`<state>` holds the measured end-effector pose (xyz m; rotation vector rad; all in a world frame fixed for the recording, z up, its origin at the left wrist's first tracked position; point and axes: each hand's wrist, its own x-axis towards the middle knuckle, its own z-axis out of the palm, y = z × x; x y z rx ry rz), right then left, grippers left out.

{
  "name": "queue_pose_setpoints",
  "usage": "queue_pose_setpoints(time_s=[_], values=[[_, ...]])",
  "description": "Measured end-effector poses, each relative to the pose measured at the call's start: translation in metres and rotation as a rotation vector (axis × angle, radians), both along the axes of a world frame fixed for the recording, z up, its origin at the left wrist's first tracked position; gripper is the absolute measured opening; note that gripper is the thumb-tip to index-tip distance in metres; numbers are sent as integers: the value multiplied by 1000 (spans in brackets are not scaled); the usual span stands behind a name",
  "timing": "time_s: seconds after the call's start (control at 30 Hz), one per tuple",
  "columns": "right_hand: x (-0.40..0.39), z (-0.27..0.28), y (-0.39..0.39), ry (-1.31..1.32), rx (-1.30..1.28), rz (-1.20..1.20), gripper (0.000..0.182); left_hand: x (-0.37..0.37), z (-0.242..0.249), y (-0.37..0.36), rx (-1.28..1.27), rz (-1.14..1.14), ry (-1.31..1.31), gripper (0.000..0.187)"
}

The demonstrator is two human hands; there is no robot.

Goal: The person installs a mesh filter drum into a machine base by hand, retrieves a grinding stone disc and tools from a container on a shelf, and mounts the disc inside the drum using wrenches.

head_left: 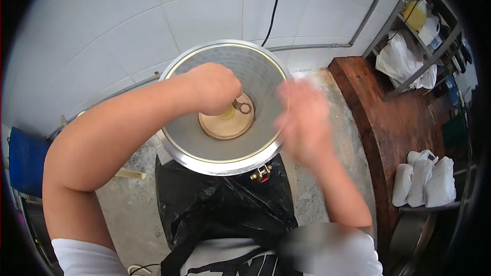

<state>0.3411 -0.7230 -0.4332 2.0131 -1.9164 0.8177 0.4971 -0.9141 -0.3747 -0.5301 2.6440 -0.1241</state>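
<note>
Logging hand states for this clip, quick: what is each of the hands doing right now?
Left hand: closed around the brass fitting inside the metal drum.
Right hand: motion-blurred beside the drum's rim; open or closed cannot be told.

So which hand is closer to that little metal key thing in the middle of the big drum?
Left. The left hand is down inside the steel drum, gripping right beside the wing nut. The right hand is blurred at the drum's rim, farther away.

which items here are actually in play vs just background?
In play:
- left hand gripping the brass fitting
- metal drum, brass disc at its bottom
- right hand, blurred, at the drum's rim

Lying about:
- white bags
- wooden block
- black plastic bag
- shelf with yellow jug
</note>
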Motion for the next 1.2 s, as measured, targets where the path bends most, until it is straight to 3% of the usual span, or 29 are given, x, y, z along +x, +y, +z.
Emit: queue_pose_setpoints(time_s=[0.03, 0.13, 0.23, 0.3, 0.33, 0.43, 0.5, 0.53, 0.6, 0.7, 0.8, 0.87, 0.93, 1.0, 1.07, 1.13, 1.17, 1.2], values=[[24, 1, 13, -34, 73, 208, 51, 1, -1, 1, 11, 7, -3, 21], [12, -23, 7, 174, 96, 265, 49, -3, 5, 4, 14, 4, -30, 20], [-40, -21, -16, -47, 170, -55, 46, 0, 4, 11, -11, -21, -37, 20], [-20, -16, -10, -65, -124, 46, 45, -2, 0, 5, -29, -25, -38, 18], [-6, -16, -3, -69, -112, 53, 45, -2, -2, 7, -17, -17, -41, 18], [23, -16, 12, 196, 161, 271, 49, -2, 3, 6, -26, -26, -62, 17], [-62, -28, -27, -131, 115, 37, 45, -1, 0, 10, -55, -44, 35, 17], [-89, -39, -36, 33, -104, -239, 41, 0, -5, 15, -19, -68, 20, 17], [-53, -9, -19, -32, -133, -85, 33, -4, -2, 10, -77, -16, -17, 17], [19, 4, 8, 29, 140, 259, 36, -4, -6, 4, -32, -25, 18, 18], [-30, -28, -20, 159, 50, 290, 42, 0, -5, -2, -31, -14, 48, 20], [-75, -34, -41, -107, -122, -150, 42, 2, -8, 3, -23, -12, 56, 21], [-40, -22, -35, -52, -226, -43, 45, 0, -6, -1, -22, -9, 24, 20], [-3, -19, -12, 52, 2, 194, 43, 0, -7, 1, -5, -17, 17, 20], [-21, -23, -20, 108, 103, 306, 42, 1, -6, 0, -10, -31, 20, 20], [-94, -33, -52, 113, -59, -341, 43, 3, -7, -1, -19, -49, 49, 20], [-88, -25, -45, -13, -128, -177, 46, 1, -3, -5, -39, -43, 57, 20], [-60, -18, -32, 26, -92, -33, 43, 1, -1, -7, -45, -50, 57, 20]])
